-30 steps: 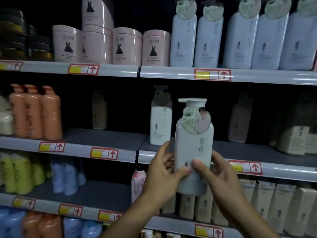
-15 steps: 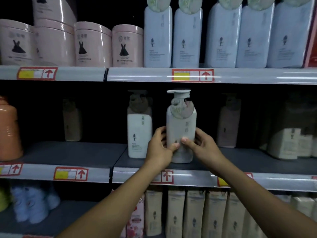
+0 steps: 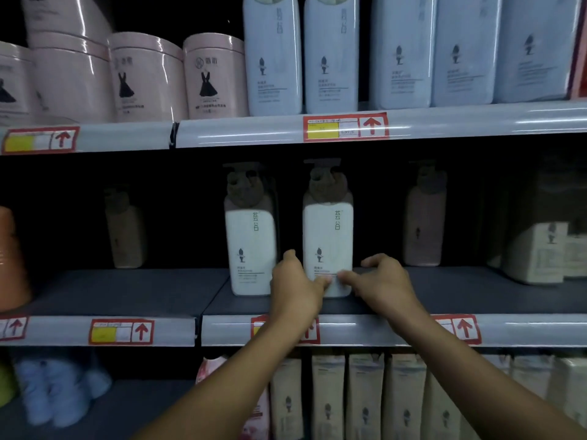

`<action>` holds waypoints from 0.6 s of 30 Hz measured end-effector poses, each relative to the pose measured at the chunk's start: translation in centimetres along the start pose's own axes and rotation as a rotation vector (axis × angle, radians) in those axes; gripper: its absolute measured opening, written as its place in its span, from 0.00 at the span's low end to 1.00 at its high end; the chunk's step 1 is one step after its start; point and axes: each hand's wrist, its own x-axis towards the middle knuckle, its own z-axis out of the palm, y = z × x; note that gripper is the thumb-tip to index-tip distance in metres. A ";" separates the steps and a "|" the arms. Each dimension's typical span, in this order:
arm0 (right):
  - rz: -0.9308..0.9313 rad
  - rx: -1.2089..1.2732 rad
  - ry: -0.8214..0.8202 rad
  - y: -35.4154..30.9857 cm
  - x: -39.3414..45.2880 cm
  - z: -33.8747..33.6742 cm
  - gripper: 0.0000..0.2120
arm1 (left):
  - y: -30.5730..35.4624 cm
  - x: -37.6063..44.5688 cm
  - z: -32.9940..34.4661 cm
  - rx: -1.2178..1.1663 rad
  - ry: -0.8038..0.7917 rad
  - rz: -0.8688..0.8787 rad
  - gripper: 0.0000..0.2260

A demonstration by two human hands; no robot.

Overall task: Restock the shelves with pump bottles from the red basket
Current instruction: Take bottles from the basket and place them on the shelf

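- The tall white plastic pump bottle with green writing (image 3: 327, 246) is standing upright on the dark grey middle shelf (image 3: 133, 290), a little way back from the front edge.
- The left hand (image 3: 293, 289) is holding the bottle low on its left side, with the thumb pressing on the front near the bottom.
- The right hand (image 3: 382, 282) is holding it low on the right side, with its thumb on the front too. Both hands are grasping the bottle.
- A matching white pump bottle (image 3: 251, 249) is standing just beside it on the left, and the two fronts are lining up.
- A dim pinkish pump bottle (image 3: 424, 223) is standing farther back on the right.
- I think the step is setting this bottle in its spot.
- Next, the hands probably need to let go gently so the bottle does not tip, then go back to get another one.
- The red basket is not showing here.
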 end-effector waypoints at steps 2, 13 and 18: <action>-0.054 -0.063 0.010 -0.3 -0.3 0.4 0.15 | 0.4 -0.1 0.2 0.056 0.014 0.000 0.17; -0.112 -0.175 0.023 -1.4 4.7 4.1 0.16 | 1.9 4.2 2.8 0.217 0.014 -0.089 0.18; -0.099 -0.210 0.019 -1.8 6.6 5.5 0.18 | 1.4 6.8 3.8 0.178 0.017 -0.153 0.18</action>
